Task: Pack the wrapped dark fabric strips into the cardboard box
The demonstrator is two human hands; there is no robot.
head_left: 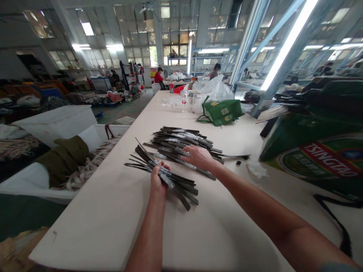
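My left hand (pixel 160 177) is wrapped round several dark flat strips (pixel 181 189), each bundle bound at its middle with a pale, whitish wrapping. The strips fan out on both sides of the fist, just above the table. On the pale tabletop (pixel 113 223) lies a pile of similar dark strip bundles (pixel 184 136), stacked roughly side by side. Over the near side of that pile is my right hand (pixel 197 156), its fingers on a wrapped bundle. Its fingertips are partly hidden, and whether they grip the bundle is unclear.
A green bag (pixel 222 111) and clear plastic bags (pixel 218 88) lie farther back, near bottles (pixel 184 100). At right stands a large green Tsingtao bag (pixel 320 151) with a black strap (pixel 337 219). White bins (pixel 65 194) with cloth stand left of the table. People sit in the background.
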